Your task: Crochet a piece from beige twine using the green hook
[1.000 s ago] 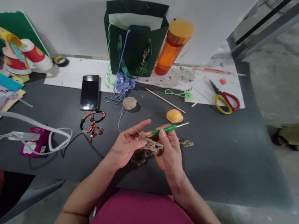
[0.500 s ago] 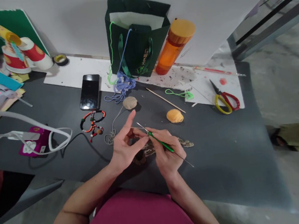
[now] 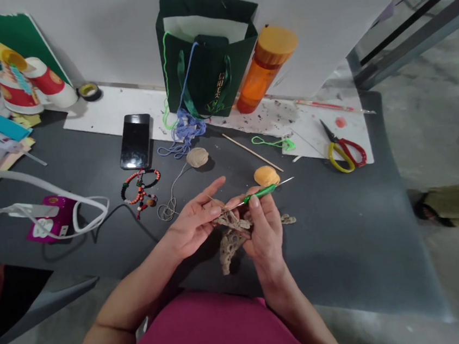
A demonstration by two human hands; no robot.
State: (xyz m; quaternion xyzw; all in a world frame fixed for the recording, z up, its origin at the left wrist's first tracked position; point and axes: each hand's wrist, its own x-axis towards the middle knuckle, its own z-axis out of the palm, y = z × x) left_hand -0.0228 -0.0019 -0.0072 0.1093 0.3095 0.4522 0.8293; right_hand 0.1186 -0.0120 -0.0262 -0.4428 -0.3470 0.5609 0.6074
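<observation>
And here we are, riding along on the person's head with the one and only camera, tipped forward and down! Right at the bottom edge sits their own pink shirt (image 3: 205, 333), so we're looking from just above the chest. Closest in, lower middle, the left hand (image 3: 189, 222) and right hand (image 3: 263, 234) fill the shot nice and near. Beyond them the dark table (image 3: 344, 247) stretches away, out to a green bag (image 3: 201, 60) and the white wall (image 3: 319, 9) at the top, with the concrete floor (image 3: 447, 132) sliding in on the right!
</observation>
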